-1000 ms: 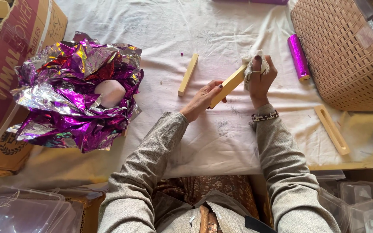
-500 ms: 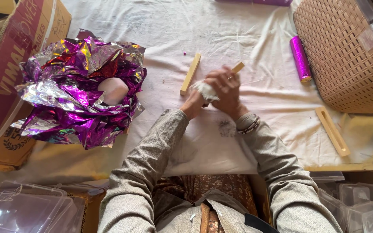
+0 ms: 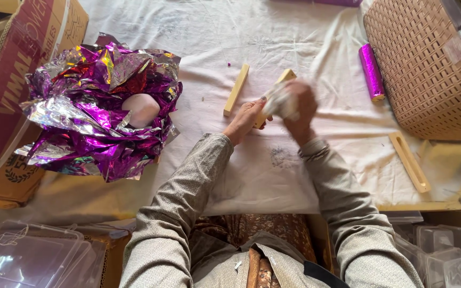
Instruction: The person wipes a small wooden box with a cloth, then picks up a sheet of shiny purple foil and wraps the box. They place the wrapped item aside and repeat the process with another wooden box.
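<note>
Centrally, the left hand grips the near end of a pale wooden stick that slants away over the white cloth. The right hand is clenched around a crumpled white rag, pressed against the stick's middle; it is blurred. Just left of them a second wooden stick lies on the cloth, apart from both hands. Further left sits a heap of purple foil with a pale round thing in it. To the right lie a purple foil roll, a woven basket and a flat wooden tray
</note>
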